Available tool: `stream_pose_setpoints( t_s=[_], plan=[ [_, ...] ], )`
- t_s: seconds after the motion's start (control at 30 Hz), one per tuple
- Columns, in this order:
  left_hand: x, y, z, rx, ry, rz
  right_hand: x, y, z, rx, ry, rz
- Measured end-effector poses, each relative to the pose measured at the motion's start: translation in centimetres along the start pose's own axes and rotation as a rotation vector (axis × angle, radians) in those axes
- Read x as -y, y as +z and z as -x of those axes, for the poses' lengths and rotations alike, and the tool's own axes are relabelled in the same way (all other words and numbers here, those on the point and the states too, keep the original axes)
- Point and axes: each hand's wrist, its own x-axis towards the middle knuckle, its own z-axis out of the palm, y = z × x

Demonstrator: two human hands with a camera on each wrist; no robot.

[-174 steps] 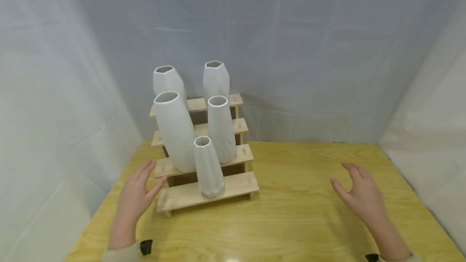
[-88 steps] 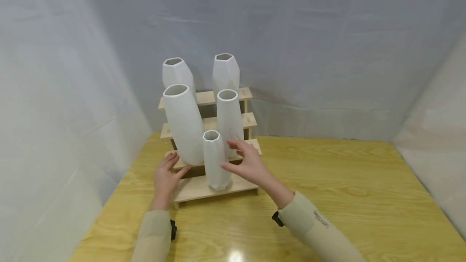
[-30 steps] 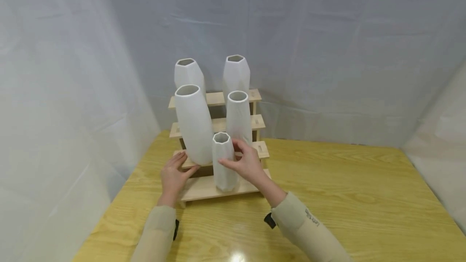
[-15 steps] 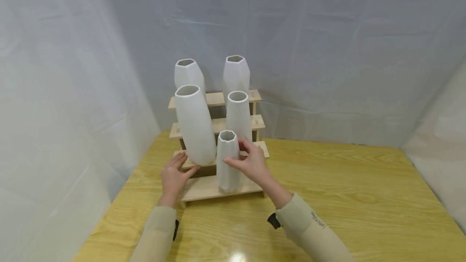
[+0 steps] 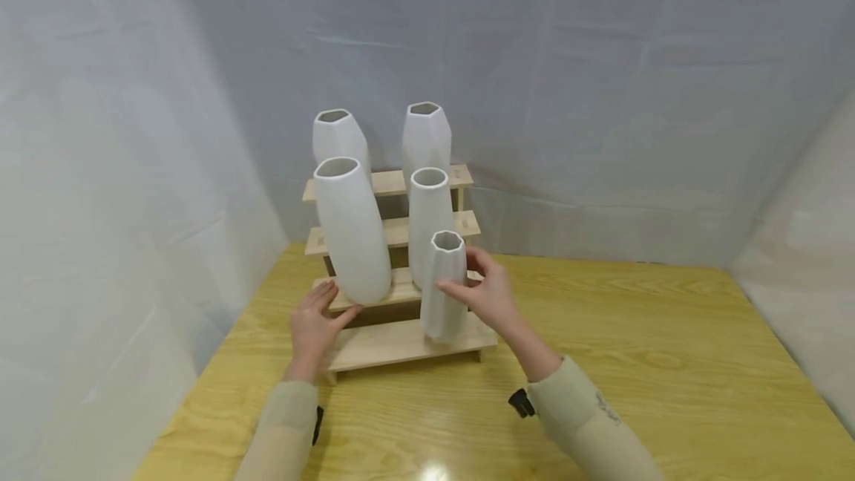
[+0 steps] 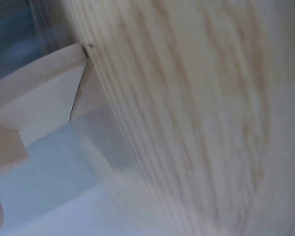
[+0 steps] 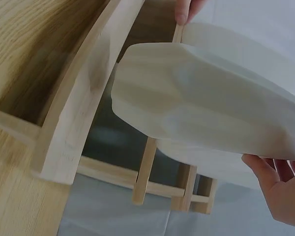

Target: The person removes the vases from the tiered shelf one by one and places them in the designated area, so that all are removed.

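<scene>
My right hand (image 5: 490, 295) pinches a small white fluted vase (image 5: 444, 303) by its upper side, thumb in front. In the right wrist view, the vase's faceted base (image 7: 147, 88) hangs apart from the lowest shelf. My left hand (image 5: 315, 329) holds the left end of a stepped wooden stand (image 5: 374, 344) at its second shelf from the bottom. On that shelf stand a tall, wide white vase (image 5: 354, 236) and a slimmer white vase (image 5: 427, 221). Two angular white vases (image 5: 339, 139) are at the top. The left wrist view shows mostly wood close up.
The stand is on a yellowish wooden table (image 5: 634, 362), whose surface extends to the right. Pale grey sheeting (image 5: 568, 110) hangs behind the table and along both sides. A black wrist strap (image 5: 521, 403) shows at the right sleeve.
My right hand has come from the right, taken hold of the small vase and moved it right and up along the lowest shelf. My left hand has come onto the stand's left end.
</scene>
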Motion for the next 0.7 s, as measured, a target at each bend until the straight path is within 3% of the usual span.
stream_pose_setpoints(
  t_s=[0.23,0.7],
  plan=[
    [0.2,0.0,0.1,-0.004,0.027,0.002,1.0,-2.2,0.4,-0.045,0.027,0.055],
    [0.3,-0.1,0.4,-0.017,0.014,0.006,0.2,-7.7,0.9,-0.165,0.002,0.156]
  ],
)
